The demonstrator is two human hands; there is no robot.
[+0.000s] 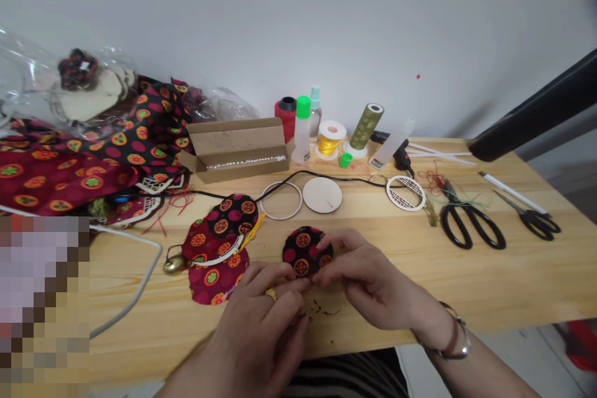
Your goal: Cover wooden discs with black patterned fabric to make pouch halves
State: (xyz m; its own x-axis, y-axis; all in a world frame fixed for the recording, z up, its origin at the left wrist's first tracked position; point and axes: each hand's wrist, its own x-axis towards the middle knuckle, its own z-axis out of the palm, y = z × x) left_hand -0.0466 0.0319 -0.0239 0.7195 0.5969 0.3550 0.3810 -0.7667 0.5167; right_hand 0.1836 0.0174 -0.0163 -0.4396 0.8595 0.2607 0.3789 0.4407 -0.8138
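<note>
A round black fabric-covered disc (305,250) with orange and red dots is held just above the wooden table (466,280), near its front edge. My right hand (373,280) pinches the disc's right and lower rim with closed fingers. My left hand (265,317), wearing a gold ring, has its fingers curled at the disc's lower left edge, touching it. A bracelet sits on my right wrist. A thin dark thread lies on the table below the disc.
Left of the disc lie red and black dotted fabric circles (217,249) with a white ring and a small brass bell (173,264). Behind are a wooden disc (321,194), hoop (281,200), cardboard box (237,148), thread spools and bottles. Two scissors (471,224) lie right. Fabric piles fill the left.
</note>
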